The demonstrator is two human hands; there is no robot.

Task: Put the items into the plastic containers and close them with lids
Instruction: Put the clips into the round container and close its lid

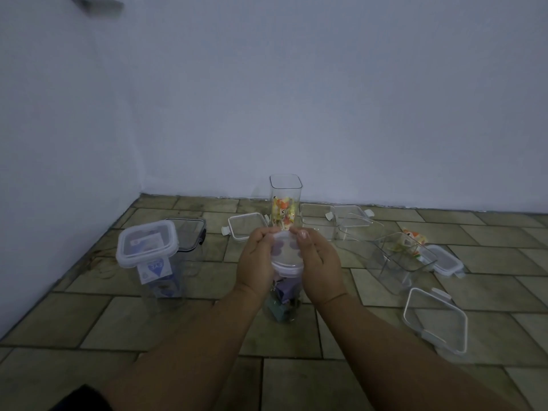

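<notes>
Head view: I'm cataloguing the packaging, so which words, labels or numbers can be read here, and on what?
No text reads clearly.
Blue heart label in the lidded left container: large letters, too blurred.
Packets in the tall open container: print too small.
Orange packet at right: blurred.

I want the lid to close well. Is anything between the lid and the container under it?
Nothing visible. The left hand and right hand hold the lid directly over the container; its purple packets lie below the lid.
</notes>
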